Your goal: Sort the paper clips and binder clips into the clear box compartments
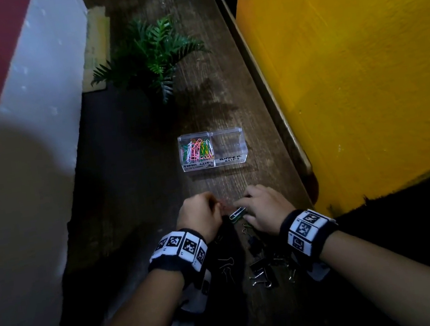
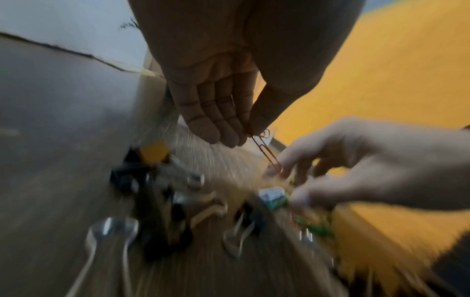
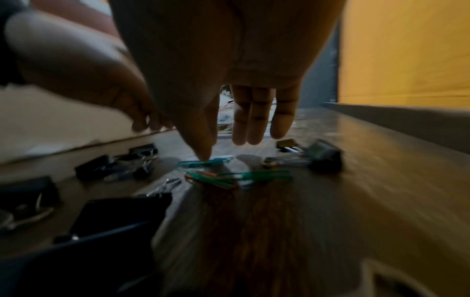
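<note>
Long dark wooden table (image 1: 211, 185). Clear box (image 1: 212, 149) sits mid-table, potted fern (image 1: 147, 53) behind it. Binder clips (image 1: 263, 270) and loose paper clips (image 3: 236, 176) lie in front of it.

Wooden shelf (image 1: 197, 87), yellow wall (image 1: 360, 57), fern (image 1: 152, 52)

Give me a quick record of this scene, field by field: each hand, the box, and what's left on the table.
left hand: pinches an orange paper clip
right hand: fingers down on a teal paper clip
clear box: left compartment holds coloured paper clips, right looks empty
binder clips: loose on the wooden table
</note>
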`<state>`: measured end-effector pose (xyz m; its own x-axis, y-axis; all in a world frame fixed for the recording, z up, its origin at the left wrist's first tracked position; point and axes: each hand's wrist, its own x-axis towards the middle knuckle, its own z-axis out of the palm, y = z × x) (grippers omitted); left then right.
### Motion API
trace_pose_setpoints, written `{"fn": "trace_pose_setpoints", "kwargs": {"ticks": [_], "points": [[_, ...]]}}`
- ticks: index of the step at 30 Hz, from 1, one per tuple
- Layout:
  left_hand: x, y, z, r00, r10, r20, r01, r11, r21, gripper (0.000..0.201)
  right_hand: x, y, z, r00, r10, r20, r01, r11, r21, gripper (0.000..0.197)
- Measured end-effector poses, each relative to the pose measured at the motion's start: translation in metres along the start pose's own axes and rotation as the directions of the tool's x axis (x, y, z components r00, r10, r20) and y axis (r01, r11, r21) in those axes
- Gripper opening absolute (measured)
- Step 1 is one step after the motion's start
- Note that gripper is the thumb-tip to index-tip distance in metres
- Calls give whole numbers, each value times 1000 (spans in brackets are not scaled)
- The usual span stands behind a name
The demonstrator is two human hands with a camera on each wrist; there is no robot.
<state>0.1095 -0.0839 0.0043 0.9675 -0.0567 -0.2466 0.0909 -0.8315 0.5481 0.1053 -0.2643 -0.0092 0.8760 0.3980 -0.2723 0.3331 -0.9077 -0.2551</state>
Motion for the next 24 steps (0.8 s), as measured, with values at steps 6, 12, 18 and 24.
{"fn": "trace_pose_setpoints", "kwargs": {"ticks": [6,12,18,24], "points": [[12,-2,-26,997,-23,-80,16,997,-80,8,20,-10,-5,991,-110,76,122,975,-186,29],[48,3,-60,984,-42,-176,19,991,-131,11,29,-15,-1,980,-186,77,198,958,-208,17],[87,7,-80,967,-87,-238,79,996,-42,16,32,-14,-12,998,31,-63,-30,999,10,23],[99,7,-70,969,-88,-230,97,995,26,18,70,-22,-44,896,418,-151,-238,738,631,16]]}}
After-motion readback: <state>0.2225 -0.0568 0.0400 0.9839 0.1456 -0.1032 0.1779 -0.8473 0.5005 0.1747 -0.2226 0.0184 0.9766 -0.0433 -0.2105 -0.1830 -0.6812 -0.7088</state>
